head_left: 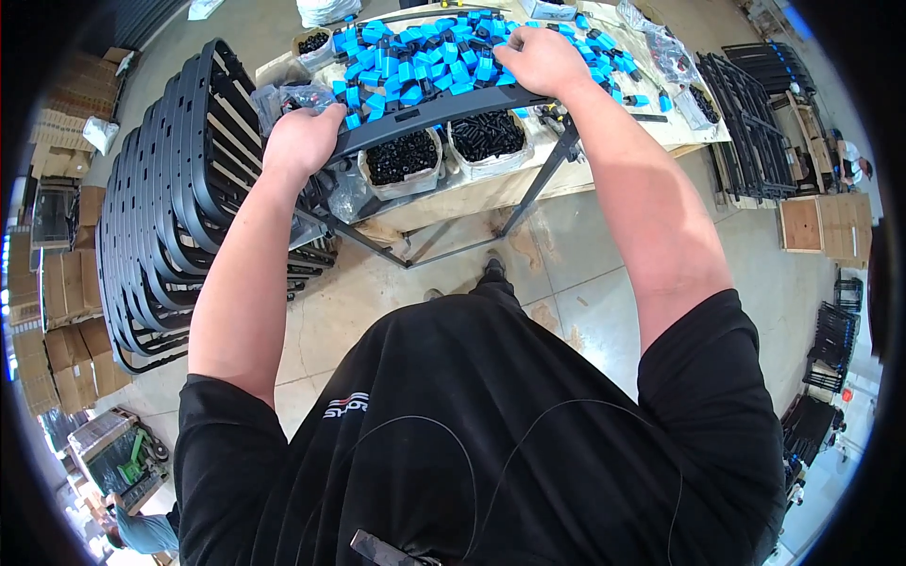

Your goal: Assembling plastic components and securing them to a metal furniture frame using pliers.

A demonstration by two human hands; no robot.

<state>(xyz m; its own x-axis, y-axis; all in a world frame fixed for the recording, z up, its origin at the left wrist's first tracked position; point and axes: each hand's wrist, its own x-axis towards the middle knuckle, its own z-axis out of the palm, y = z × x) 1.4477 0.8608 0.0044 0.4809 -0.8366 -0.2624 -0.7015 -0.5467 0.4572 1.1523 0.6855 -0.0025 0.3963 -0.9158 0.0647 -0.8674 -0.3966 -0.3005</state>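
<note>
My left hand [300, 141] is closed around the left end of a black metal frame [425, 115]. The frame's slotted top bar lies along the table's near edge, and its sides run down toward the floor. Beyond that bar, my right hand [545, 62] reaches into a pile of blue-and-black plastic pieces [415, 68]. Its fingers are curled together at the pile; whatever they hold is hidden. Just under the bar are two boxes, one with small black round parts [401, 158], the other with black screw-like parts [486, 137].
Left of the table [618, 156], several black curved frames [160, 198] stand stacked. More black frames [746, 123] lean at the right beside a wooden box [826, 231]. Cardboard boxes [71, 264] line the far left. Another person [142, 528] is at the lower left.
</note>
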